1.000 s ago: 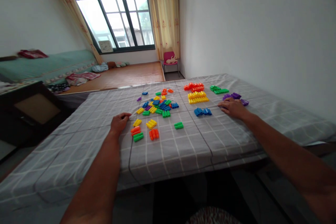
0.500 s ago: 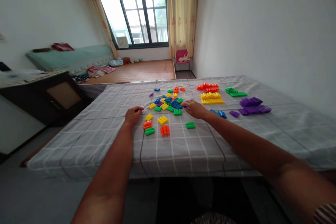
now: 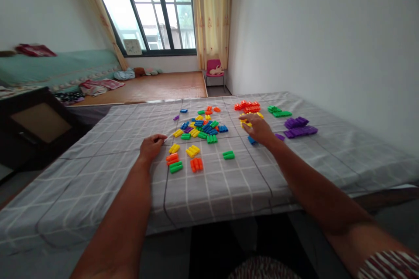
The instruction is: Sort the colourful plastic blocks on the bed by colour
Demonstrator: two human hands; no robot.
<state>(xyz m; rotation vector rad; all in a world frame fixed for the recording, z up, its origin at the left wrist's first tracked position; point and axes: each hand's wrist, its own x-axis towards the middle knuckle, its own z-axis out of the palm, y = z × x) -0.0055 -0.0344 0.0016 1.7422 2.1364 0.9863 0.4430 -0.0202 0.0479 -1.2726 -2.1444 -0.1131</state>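
Observation:
A mixed pile of small plastic blocks (image 3: 199, 127) in blue, green, yellow, purple and orange lies mid-table. Left of it, my left hand (image 3: 152, 146) rests on the cloth with its fingers pinched together; anything between them is too small to name. My right hand (image 3: 257, 126) is over the yellow blocks (image 3: 259, 114), thumb and fingers apart, and partly hides them. Blue blocks (image 3: 252, 140) lie just below that hand. Sorted by colour at the right are orange blocks (image 3: 247, 106), green blocks (image 3: 279, 112) and purple blocks (image 3: 300, 131).
Nearer the front lie loose orange blocks (image 3: 197, 165) and green blocks (image 3: 228, 154). A grey checked cloth (image 3: 209, 192) covers the table. Beyond it are a low wooden platform (image 3: 163, 87), a pink chair (image 3: 214, 67) and, at the left, a dark cabinet (image 3: 32, 126).
My right hand has moved from the mixed pile to the yellow blocks on the right, and its fingers have spread. The camera view has turned rightward. My left hand stays left of the pile.

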